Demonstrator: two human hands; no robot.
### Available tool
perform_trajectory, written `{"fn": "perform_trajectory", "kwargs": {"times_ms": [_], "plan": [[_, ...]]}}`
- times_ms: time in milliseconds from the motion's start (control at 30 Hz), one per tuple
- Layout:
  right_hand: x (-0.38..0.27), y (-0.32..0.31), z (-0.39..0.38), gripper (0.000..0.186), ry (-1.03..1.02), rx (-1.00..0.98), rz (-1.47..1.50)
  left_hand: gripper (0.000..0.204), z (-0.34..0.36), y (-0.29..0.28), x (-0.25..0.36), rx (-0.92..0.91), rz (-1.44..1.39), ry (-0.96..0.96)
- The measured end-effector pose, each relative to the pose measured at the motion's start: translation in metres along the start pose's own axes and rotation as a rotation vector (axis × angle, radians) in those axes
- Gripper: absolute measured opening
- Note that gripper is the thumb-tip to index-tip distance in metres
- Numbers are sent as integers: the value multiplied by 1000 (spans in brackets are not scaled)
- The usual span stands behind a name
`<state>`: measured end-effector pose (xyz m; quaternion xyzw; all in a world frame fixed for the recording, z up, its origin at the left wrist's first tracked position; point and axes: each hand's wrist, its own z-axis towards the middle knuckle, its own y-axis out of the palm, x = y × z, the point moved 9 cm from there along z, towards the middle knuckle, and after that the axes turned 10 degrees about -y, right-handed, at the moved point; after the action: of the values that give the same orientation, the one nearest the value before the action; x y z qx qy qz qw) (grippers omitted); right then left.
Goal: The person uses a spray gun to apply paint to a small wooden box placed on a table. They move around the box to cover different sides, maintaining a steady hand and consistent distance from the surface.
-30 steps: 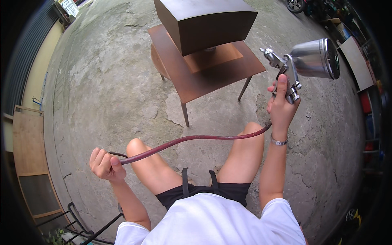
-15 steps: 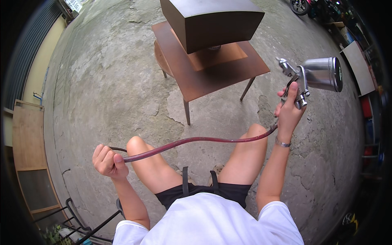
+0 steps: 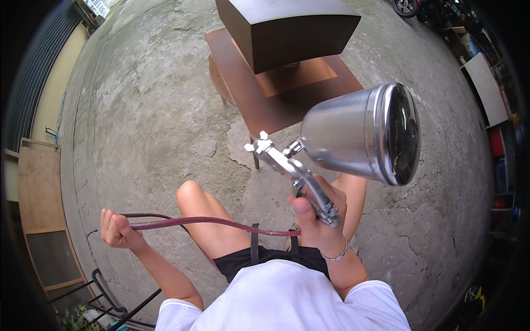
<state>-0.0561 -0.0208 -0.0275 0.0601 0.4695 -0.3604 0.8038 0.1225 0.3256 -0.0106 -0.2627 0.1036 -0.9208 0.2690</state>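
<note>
Right hand [image 3: 324,236] swings its gripped silver-metal spray gun [image 3: 330,144] inward — left hand [image 3: 119,230], at eight o'clock, clutches dark-red hose [image 3: 212,220], likely controlling slack.

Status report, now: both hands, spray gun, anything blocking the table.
Left hand gripping red hose. Right hand holding spray gun. Gun's metal cup hides part of table; dark box above tabletop.

Left hand [image 3: 119,230] closed in a grip, extended outward to the left, left forearm [image 3: 168,273] angled outward, right hand [image 3: 322,236] closed in a grip, right forearm [image 3: 350,273] foreshortened, legs [image 3: 212,223] parted.
</note>
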Motion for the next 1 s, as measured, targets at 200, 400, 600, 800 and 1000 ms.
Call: {"fn": "perform_trajectory", "kwargs": {"times_ms": [200, 400, 600, 800, 1000], "plan": [[16, -10, 11, 27, 97, 34, -70, 58, -1, 8, 4, -23, 2, 11], [76, -97, 31, 38, 256, 477, -191, 59, -12, 36, 29, -104, -44, 47], [101, -176, 60, 45, 210, 675, -323, 59, -29, 65, 52, -190, -119, 43], [82, -190, 61, 47, 139, 753, -366, 59, -33, 73, 50, -198, -158, 30], [65, -118, 22, 44, 291, 529, -68, 62, -20, 51, 29, -99, -120, -5]]}}
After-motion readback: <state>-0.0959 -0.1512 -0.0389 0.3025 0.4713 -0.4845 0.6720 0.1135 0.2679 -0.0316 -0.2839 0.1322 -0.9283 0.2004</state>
